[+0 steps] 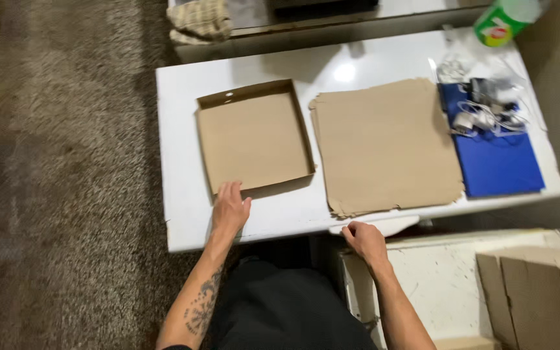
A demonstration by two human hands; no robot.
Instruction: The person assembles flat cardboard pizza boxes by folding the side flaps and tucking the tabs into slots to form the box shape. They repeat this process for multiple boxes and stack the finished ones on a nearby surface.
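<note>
Head view looks down on a white table (183, 220) standing on a brown shaggy carpet (66, 181). On the left half of the table lies a shallow cardboard tray (254, 139) — nearly square, open side up, low walls folded up on its far, left and right sides. It sits slightly turned, so its near-to-far axis leans a little to the left at the far end, and its near edge points toward the person.

The left hand (230, 210) rests palm down on the table at the tray's near left corner, fingers loosely together and stretched toward the far side, their tips touching or just meeting the tray's near edge; it pinches nothing.

Just right of the tray lies a stack of flat cardboard sheets (387, 146), its near edge ragged and reaching the near rim of the table. The right hand (364, 240) sits at that near rim, below the stack's near left corner, fingers curled under; whether they grip the table edge or a sheet I cannot tell.

Farther right lies a blue folder (503, 165) with a tangle of white cables and small devices (487, 110) on its far end, and a green bottle (503, 23) at the far right corner. More cardboard pieces (539, 291) stand near right, beside a white speckled surface (442, 285).
</note>
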